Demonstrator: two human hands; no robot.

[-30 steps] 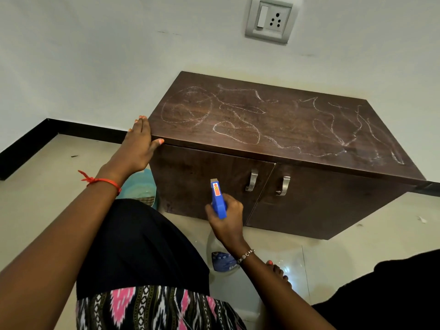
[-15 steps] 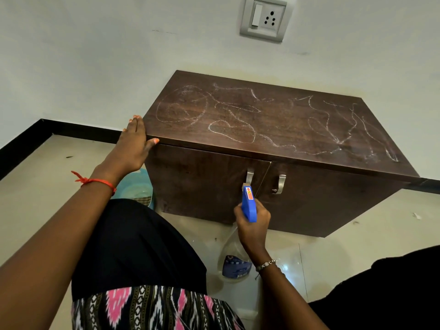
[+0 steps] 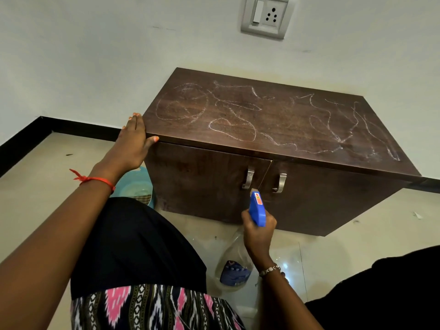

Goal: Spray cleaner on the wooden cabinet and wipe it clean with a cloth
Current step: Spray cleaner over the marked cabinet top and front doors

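The boxy dark-brown wooden cabinet (image 3: 281, 115), its smooth top scrawled with white chalky loops (image 3: 233, 129), stands on glossy beige tiles (image 3: 357, 246) against a white wall (image 3: 119, 55), a socket plate (image 3: 265, 16) above it. The left hand (image 3: 133, 144) lies flat, fingers straight, on the cabinet's top left corner; the right hand (image 3: 258, 232) grasps a clear spray bottle (image 3: 257, 208) by its blue trigger head before the cabinet's front.

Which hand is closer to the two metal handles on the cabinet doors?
Right. The right hand, gripping the spray bottle, is just below the handles; the left hand rests on the cabinet's top left corner.
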